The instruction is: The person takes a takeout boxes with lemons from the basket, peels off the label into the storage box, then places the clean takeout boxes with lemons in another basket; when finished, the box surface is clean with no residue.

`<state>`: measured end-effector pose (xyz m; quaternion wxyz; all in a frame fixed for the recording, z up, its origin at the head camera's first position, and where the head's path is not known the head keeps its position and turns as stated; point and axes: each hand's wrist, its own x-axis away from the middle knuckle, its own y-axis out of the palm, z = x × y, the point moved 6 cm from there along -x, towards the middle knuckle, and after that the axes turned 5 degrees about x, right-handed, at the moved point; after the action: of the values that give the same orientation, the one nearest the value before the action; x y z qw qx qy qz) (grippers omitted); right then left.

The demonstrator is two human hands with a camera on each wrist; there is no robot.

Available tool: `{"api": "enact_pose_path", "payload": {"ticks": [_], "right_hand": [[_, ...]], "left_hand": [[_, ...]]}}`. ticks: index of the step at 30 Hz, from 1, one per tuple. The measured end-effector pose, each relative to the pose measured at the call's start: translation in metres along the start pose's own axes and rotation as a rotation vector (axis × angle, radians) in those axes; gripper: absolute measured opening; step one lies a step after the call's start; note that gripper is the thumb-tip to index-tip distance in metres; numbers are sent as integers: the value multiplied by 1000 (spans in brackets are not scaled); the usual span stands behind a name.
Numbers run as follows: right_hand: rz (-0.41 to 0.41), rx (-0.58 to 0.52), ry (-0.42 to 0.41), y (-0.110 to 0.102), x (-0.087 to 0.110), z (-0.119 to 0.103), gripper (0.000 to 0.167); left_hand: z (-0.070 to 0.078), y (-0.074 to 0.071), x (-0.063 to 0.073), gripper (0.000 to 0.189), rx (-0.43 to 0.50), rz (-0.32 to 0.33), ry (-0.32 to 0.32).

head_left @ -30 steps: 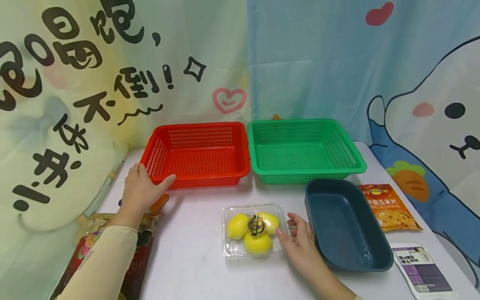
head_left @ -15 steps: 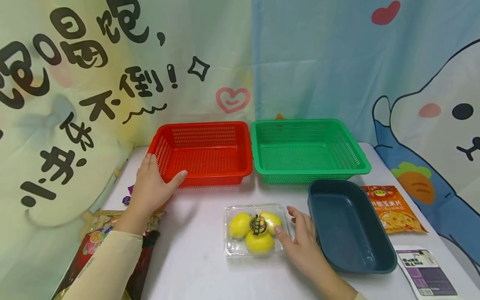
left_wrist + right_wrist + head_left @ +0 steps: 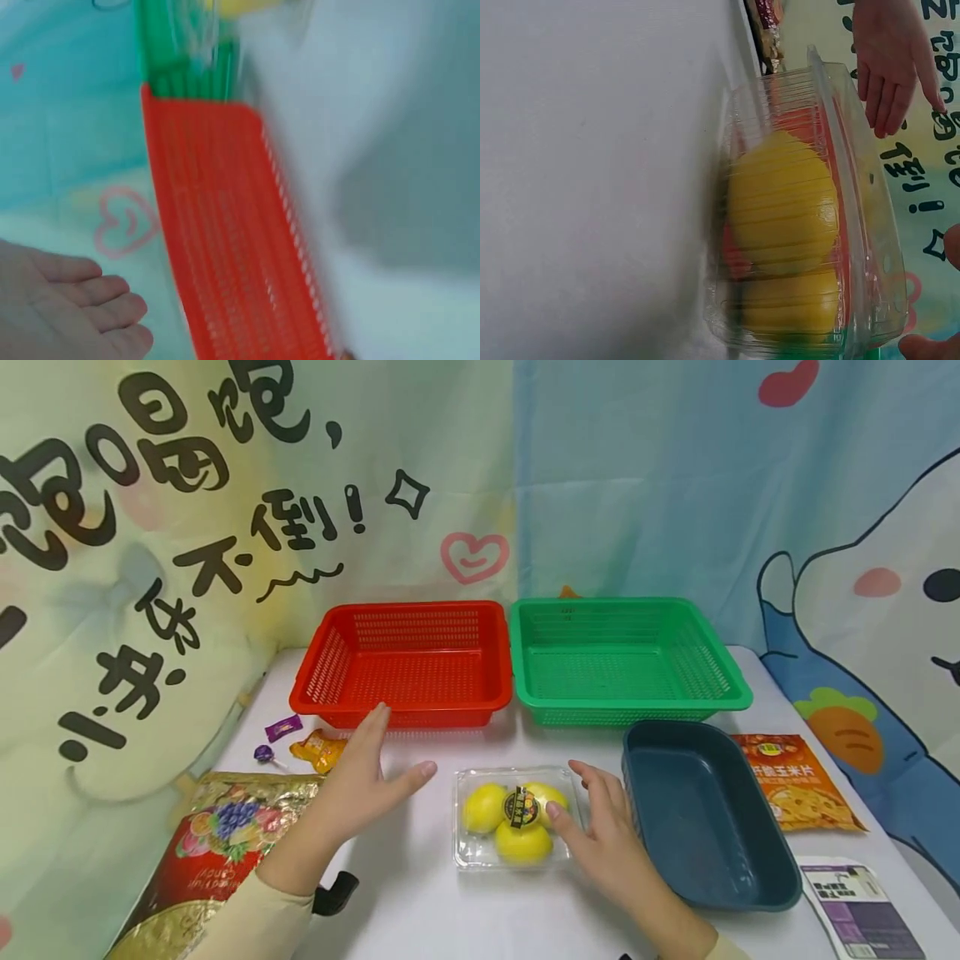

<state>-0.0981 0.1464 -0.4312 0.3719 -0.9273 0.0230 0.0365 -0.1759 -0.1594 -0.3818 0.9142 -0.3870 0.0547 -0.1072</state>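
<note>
A clear plastic box (image 3: 480,855) with three lemons (image 3: 522,843) and a black round label sits in the middle of the white table. My right hand (image 3: 611,847) is at its right side, fingers loosely bent, thumb tip overlapping the box's edge in the head view. The right wrist view shows the box (image 3: 889,262) side-on, with two lemons (image 3: 784,202) visible through the ribbed wall. My left hand (image 3: 363,793) hovers left of the box, fingers extended, thumb apart, holding nothing; its palm and fingers (image 3: 97,300) show in the left wrist view.
Red (image 3: 408,714) and green (image 3: 637,703) baskets stand along the back. Right of the box is a dark blue tub (image 3: 712,827), beside an orange snack bag (image 3: 798,785) and a purple-white packet (image 3: 862,906). At left lie small wrapped sweets (image 3: 318,750), a lollipop (image 3: 264,753) and a large candy bag (image 3: 217,852).
My left hand has moved away from the red basket's left corner, rightward and nearer the lemon box, uncovering the sweets. My right hand stays beside the box. The head view has shifted slightly left.
</note>
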Motion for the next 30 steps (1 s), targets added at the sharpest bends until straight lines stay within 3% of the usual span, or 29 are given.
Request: {"api": "enact_pose_path", "payload": {"ticks": [6,14,21,30], "right_hand": [[-6,-30,-10,-1,-2,-1,67],[21,2,-91,1,-1,-6,61],[8,43,-97,5,-2,-10,60],[-6,29,-72,6,-4,-12,60]], "left_hand": [[8,31,19,116,-44,-52,48],[10,64,35,118,-34,-86,72],[7,81,40,116,-51,-110,77],[5,96,42,114,-155,-129,109]]}}
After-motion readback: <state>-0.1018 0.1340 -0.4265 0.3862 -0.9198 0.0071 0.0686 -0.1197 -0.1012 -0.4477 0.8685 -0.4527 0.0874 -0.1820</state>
